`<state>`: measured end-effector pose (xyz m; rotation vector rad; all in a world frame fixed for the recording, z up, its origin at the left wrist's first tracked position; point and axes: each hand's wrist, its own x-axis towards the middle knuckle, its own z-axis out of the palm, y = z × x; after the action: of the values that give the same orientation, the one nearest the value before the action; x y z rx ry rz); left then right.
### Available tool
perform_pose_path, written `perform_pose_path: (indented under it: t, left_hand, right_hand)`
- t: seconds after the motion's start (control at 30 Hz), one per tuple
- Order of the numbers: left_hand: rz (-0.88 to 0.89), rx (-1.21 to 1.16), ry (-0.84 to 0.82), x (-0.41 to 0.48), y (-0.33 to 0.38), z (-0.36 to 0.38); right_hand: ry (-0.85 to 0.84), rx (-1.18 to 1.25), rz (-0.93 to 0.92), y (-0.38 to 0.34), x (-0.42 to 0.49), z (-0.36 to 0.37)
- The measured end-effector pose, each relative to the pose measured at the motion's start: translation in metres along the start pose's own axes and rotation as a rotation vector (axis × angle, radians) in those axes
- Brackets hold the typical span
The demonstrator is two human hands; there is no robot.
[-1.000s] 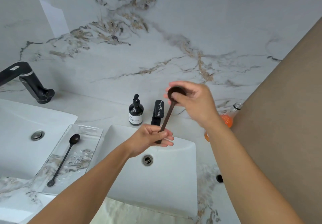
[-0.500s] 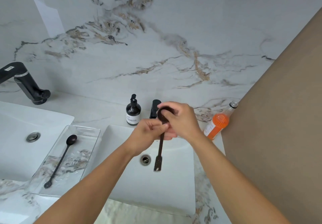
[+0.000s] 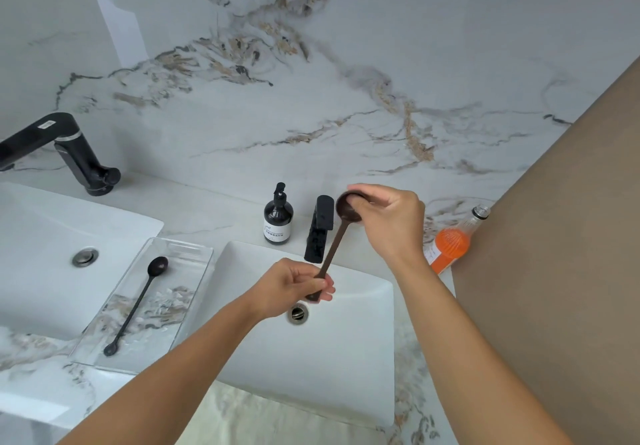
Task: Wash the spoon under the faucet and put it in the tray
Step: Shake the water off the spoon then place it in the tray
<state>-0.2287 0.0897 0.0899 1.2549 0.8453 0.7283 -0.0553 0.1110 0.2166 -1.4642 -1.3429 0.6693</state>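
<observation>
A dark brown long-handled spoon (image 3: 333, 243) is held tilted over the right white sink (image 3: 346, 358), its bowl up beside the black faucet (image 3: 319, 233). My left hand (image 3: 294, 287) grips the handle's lower end. My right hand (image 3: 388, 219) is closed around the spoon's bowl, thumb pressed inside it. No running water is visible. A clear tray (image 3: 187, 254) lies on the counter between the two sinks and holds a second black spoon (image 3: 138, 304).
A dark soap pump bottle (image 3: 278, 217) stands left of the faucet. An orange bottle (image 3: 452, 242) leans against the brown side wall on the right. A second sink (image 3: 45, 236) with a black faucet (image 3: 69, 152) is at the left.
Half a second ago both hands were together at the spoon's bowl with the handle hanging down. Now my left hand holds the handle end and my right hand has risen with the bowl.
</observation>
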Motion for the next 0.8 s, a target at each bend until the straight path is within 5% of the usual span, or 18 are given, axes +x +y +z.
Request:
perform_pose_path:
  t: [0.1,0.3,0.53,0.8]
  left_hand:
    - [-0.001,0.072,0.047,-0.007,-0.006,-0.015]
    - [0.417,0.748,0.558,-0.023,-0.01,-0.052]
    - [0.348,0.744,0.543,-0.022,-0.012,-0.079]
    - [0.473,0.763,0.565,-0.019,-0.003,-0.085]
  right_hand:
    - [-0.116,0.019,-0.05,0.0,0.0,0.003]
    - [-0.281,0.181,-0.193,-0.002,-0.017,0.028]
    - [-0.307,0.199,-0.32,-0.008,-0.026,0.055]
    - [-0.236,0.18,-0.478,-0.023,-0.025,0.059]
